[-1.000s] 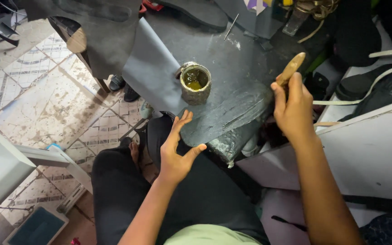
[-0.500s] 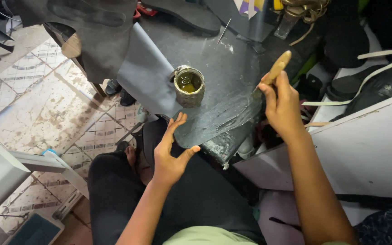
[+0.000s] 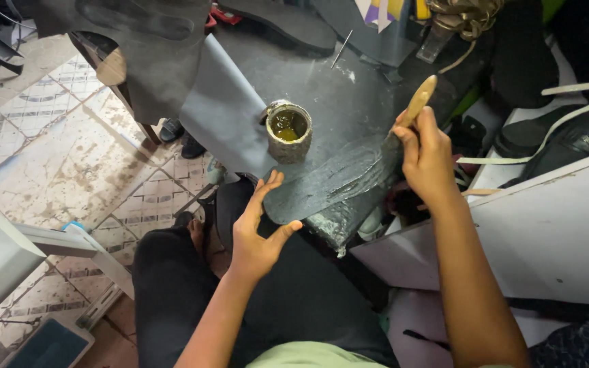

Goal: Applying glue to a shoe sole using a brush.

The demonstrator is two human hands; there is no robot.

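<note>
Two hazards: right hand [image 3: 425, 155], fingers clamped on the brush [image 3: 410, 112], could drag wet glue off the dark piece [image 3: 328, 185]; left hand [image 3: 257, 232], fingers apart at seven o'clock, could smear it.

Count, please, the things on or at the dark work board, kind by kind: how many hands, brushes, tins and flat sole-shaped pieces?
Hands: 2, the left hand and the right hand
Wooden-handled brush: 1
Glue tin: 1
Glossy dark sole-shaped piece: 1
Total: 5
</note>
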